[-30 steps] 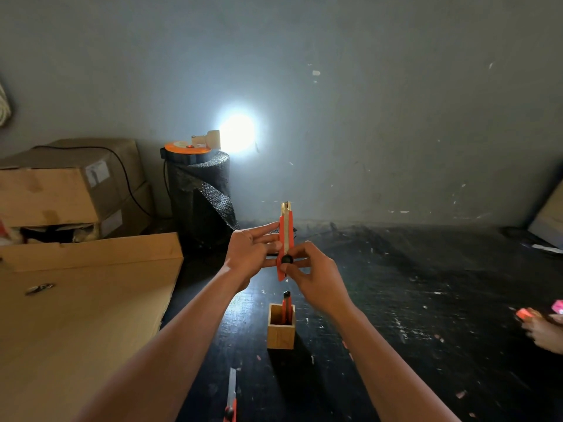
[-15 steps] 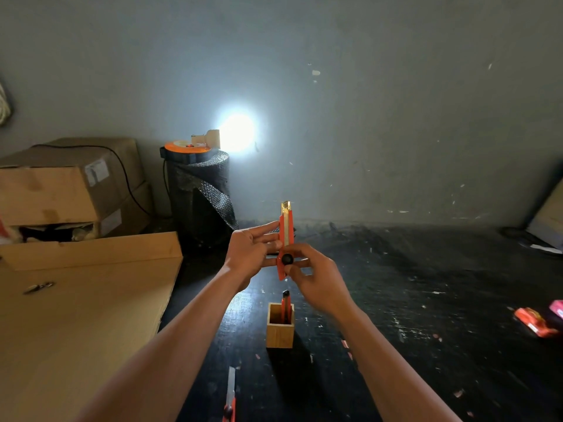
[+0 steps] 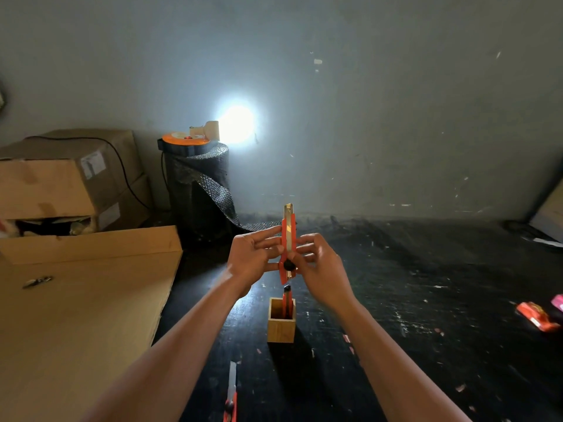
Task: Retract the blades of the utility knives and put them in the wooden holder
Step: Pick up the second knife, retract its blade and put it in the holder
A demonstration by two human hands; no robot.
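Note:
I hold an orange utility knife [image 3: 288, 239] upright above the dark table, a short stub of blade showing at its top. My left hand [image 3: 254, 258] pinches its left side. My right hand [image 3: 320, 263] grips its right side, thumb by the black slider knob. Straight below stands a small wooden holder [image 3: 281, 327] with one orange knife [image 3: 286, 300] upright inside. A third orange knife [image 3: 231, 391] lies on the table near the bottom edge, its blade extended.
A large cardboard sheet [image 3: 76, 315] covers the left of the table, with stacked cardboard boxes [image 3: 61, 178] behind it. A dark bubble-wrap roll [image 3: 198, 190] with an orange tape dispenser on top stands by the wall. An orange object [image 3: 536, 319] lies at the far right.
The blade at the top of the held knife has grown shorter. My right fingers have moved up along the handle. Another person's hand at the far right has gone from view.

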